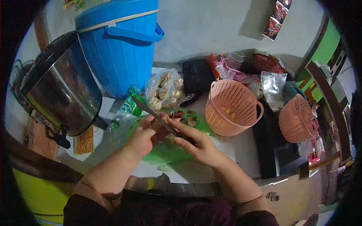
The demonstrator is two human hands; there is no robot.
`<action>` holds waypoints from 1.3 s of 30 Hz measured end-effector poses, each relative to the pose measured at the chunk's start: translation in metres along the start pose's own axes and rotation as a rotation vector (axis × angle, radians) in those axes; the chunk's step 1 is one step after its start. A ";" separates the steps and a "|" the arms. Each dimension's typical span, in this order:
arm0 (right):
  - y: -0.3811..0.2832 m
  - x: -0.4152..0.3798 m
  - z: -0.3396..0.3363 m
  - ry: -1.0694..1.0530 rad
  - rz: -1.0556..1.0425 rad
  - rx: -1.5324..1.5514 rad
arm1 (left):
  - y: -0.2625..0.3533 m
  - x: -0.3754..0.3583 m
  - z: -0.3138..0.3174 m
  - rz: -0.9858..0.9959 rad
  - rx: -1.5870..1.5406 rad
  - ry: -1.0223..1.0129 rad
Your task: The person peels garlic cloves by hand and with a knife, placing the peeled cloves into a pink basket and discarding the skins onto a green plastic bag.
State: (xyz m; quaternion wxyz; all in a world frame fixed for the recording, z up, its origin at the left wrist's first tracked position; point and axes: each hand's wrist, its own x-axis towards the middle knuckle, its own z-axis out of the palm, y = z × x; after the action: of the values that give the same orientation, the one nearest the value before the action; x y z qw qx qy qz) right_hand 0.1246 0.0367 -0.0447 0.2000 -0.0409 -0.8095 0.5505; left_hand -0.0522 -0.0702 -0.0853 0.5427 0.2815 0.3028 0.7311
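Observation:
A knife [146, 108] is gripped in my right hand [200, 145], its blade slanting up and to the left across my fingers. Close against it is my left hand [141, 139], with its fingers curled near the blade; whatever they hold is hidden. Below both hands a green plastic bag [166, 153] lies spread on the table, with dark and pale scraps [189, 120] on it. To the right stands a pink perforated basket [233, 124] with several small pale pieces [229, 112] at its bottom.
Behind my hands sits a clear bag of round brownish items [164, 90]. A blue lidded bucket [117, 52] and a dark shiny container [64, 86] stand at left, near a pack of rubber bands [84, 141]. Another pink basket [296, 120] is at far right.

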 end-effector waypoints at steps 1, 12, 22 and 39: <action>-0.002 0.000 0.000 -0.002 0.022 0.041 | 0.001 0.000 0.002 -0.002 0.015 0.001; -0.006 -0.002 -0.001 -0.024 0.144 0.165 | 0.005 -0.001 0.003 -0.028 0.030 -0.038; -0.007 -0.004 -0.007 -0.035 0.407 0.647 | -0.004 0.003 -0.007 0.026 0.016 -0.022; -0.007 -0.004 -0.006 -0.014 0.407 0.652 | -0.001 0.000 -0.003 0.021 0.037 -0.016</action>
State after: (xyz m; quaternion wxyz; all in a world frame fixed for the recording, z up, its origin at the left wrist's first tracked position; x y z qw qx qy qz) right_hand 0.1319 0.0383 -0.0372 0.0835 -0.1311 -0.5685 0.8079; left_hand -0.0541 -0.0700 -0.0876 0.5323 0.3005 0.3088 0.7287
